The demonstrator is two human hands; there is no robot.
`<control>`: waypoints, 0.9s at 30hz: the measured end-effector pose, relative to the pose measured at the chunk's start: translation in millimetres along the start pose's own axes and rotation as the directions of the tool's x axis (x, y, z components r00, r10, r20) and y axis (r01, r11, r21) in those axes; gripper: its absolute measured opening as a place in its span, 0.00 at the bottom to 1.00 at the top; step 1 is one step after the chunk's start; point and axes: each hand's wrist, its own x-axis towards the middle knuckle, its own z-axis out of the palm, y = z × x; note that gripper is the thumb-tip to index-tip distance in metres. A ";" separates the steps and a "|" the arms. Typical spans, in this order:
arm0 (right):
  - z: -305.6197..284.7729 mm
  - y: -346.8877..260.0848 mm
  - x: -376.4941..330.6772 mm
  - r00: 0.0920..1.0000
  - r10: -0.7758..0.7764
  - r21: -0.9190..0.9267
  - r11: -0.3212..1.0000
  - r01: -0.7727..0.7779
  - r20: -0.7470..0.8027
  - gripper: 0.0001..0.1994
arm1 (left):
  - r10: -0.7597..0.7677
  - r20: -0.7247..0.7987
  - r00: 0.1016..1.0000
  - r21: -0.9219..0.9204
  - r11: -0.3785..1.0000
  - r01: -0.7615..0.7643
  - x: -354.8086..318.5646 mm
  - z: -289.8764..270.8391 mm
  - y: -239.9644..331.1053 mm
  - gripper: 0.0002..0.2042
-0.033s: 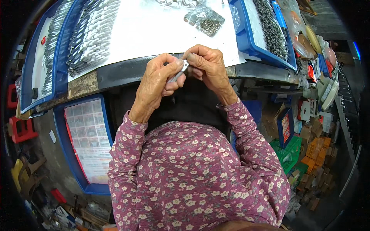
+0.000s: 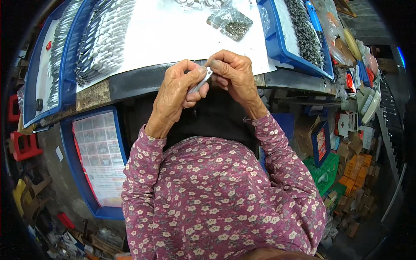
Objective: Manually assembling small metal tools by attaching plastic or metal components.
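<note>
In front of my body, just off the near edge of the bench, my left hand (image 2: 174, 89) is closed on a small silver-grey piece (image 2: 208, 73) with a rounded end and a dark hole. The rest of the piece is partly covered by my fingers. Right beside that end, my right hand (image 2: 238, 79) has its thumb and forefinger pinched together. Whatever they hold, if anything, is too small or hidden to make out. On the white sheet (image 2: 173, 32) beyond lies a clear bag of small metal parts (image 2: 236, 29).
Rows of grey and white pieces (image 2: 108, 41) lie at the left of the bench (image 2: 134, 82), beside a blue tray (image 2: 65, 93). Another blue tray (image 2: 281, 55) with many dark small parts stands at the right. Below left is a paper-lined blue tray (image 2: 108, 212).
</note>
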 end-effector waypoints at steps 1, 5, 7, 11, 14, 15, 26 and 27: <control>1.8 0.0 -0.9 1.000 0.000 0.000 1.000 0.000 0.000 0.08 | -0.011 0.008 1.000 -0.028 1.000 0.011 0.7 -0.3 -0.1 0.09; 6.0 3.2 -3.5 0.994 -0.072 -0.117 0.991 0.062 -0.086 0.08 | -0.017 0.015 1.000 -0.051 0.999 0.017 0.9 -2.5 -1.0 0.09; 4.8 2.5 -2.4 0.993 -0.090 -0.126 0.989 0.080 -0.082 0.07 | -0.045 0.014 0.999 -0.048 0.998 0.046 -0.6 -2.5 1.8 0.09; 1.5 -2.9 1.1 0.999 0.043 -0.009 0.999 -0.043 0.005 0.07 | -0.071 0.008 0.997 -0.054 0.996 0.071 -0.8 -3.2 -0.3 0.09; 8.0 1.6 -2.8 0.998 -0.032 -0.094 0.995 0.027 -0.055 0.08 | -0.064 0.018 0.998 -0.087 0.994 0.066 -0.6 -3.3 -0.7 0.09; 9.8 4.6 -3.5 0.989 -0.108 -0.159 0.983 0.091 -0.101 0.08 | -0.065 0.017 0.998 -0.088 0.994 0.066 0.0 -4.4 -1.5 0.09; 7.1 7.6 1.5 0.997 -0.055 -0.114 0.992 0.049 -0.053 0.08 | -0.045 -0.029 0.999 -0.045 0.998 0.044 2.7 -7.2 -4.6 0.07; 7.4 8.5 2.4 0.997 -0.058 -0.112 0.992 0.052 -0.050 0.08 | -0.045 -0.030 0.999 -0.045 0.998 0.043 2.7 -7.4 -4.9 0.07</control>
